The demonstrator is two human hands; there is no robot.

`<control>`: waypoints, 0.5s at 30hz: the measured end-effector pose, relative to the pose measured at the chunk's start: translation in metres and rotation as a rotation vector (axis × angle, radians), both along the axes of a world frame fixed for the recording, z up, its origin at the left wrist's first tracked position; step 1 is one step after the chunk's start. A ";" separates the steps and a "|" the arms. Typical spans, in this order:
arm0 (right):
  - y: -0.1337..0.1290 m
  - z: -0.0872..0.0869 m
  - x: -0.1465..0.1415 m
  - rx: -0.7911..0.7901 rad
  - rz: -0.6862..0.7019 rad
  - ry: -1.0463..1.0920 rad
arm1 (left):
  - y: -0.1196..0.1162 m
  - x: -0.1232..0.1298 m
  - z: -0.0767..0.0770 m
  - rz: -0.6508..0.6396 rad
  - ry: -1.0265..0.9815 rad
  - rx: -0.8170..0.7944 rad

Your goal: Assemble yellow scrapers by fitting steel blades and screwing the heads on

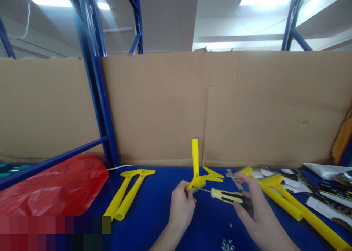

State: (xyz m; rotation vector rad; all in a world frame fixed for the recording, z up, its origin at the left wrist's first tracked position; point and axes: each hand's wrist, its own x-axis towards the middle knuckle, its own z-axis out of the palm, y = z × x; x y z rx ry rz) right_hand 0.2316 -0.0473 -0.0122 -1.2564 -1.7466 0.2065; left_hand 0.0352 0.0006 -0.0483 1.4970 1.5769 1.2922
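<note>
**Scraper under the screwdriver**

The left hand (181, 203) pinches a yellow scraper (195, 166) at its head, handle standing upright on the blue table (154, 221). The right hand (251, 203) grips a yellow-and-black screwdriver (225, 196), tip at the scraper's head. Small screws (227, 244) lie nearby.

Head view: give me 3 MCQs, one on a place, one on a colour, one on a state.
1. Where does the red plastic bag lie?
A. far left
B. far right
C. between the hands

2. What colour is the table top?
A. grey
B. blue
C. green

3. How does the handle of the yellow scraper at the left hand stand?
A. flat on the table
B. pointing up
C. hanging off the edge

Answers: 1 A, the bag fills the left corner. 2 B, bare blue shows around the hands. 3 B, its handle rises before the cardboard wall while the right hand holds a screwdriver at its head.
</note>
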 end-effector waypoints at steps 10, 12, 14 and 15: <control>0.010 -0.003 0.000 0.051 -0.062 0.076 | 0.001 0.000 -0.001 0.005 0.023 0.017; 0.008 -0.002 0.001 0.066 -0.047 0.032 | 0.001 -0.001 -0.003 0.007 0.027 0.031; 0.005 -0.003 0.003 0.060 -0.001 -0.006 | 0.002 -0.001 -0.004 0.014 0.005 0.029; 0.005 -0.003 0.003 0.038 0.033 -0.016 | 0.002 -0.001 -0.003 0.019 -0.011 0.023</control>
